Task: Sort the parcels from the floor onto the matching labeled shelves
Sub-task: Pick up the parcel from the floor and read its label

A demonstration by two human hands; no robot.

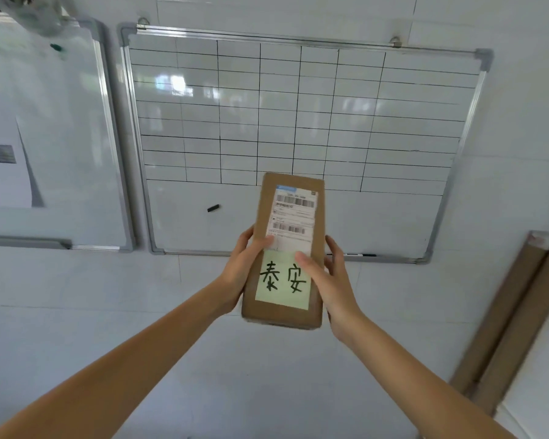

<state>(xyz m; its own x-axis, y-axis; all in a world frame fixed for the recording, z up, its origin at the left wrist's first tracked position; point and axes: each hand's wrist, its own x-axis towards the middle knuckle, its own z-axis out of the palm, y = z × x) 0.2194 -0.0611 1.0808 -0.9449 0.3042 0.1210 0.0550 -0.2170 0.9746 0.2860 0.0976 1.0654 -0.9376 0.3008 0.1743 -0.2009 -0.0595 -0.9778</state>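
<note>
Head view: a narrow brown cardboard parcel is held up in front of the person, between the two hands, against a white tiled wall with a gridded whiteboard behind it. It is clear of the floor and of any shelf; no shelf shows in this view.

The left hand wraps the parcel's left edge, its thumb pressed on the front face at the lower edge of the printed shipping label. The right hand clasps the right edge, its thumb lying over the top right corner of the pale yellow note with two handwritten characters. Both grips are closed on the parcel, fingers behind, thumbs in front.

How it handles, as a judgement: the box keeps crisp edges and flat faces under the thumbs, so it looks stiff rather than soft. Held out at arm's length with relaxed hands, it is probably light. Bare cardboard gives decent friction; the glossier label would be slicker. The long side edges, at or below the middle, are the sound place to hold, as now, which leaves the handwriting mostly readable.

The long axis runs nearly upright in the frame, the top leaning slightly right and away from the person. The labelled face points toward the camera, with the barcode end far and the yellow note at the near, lower end.
</note>
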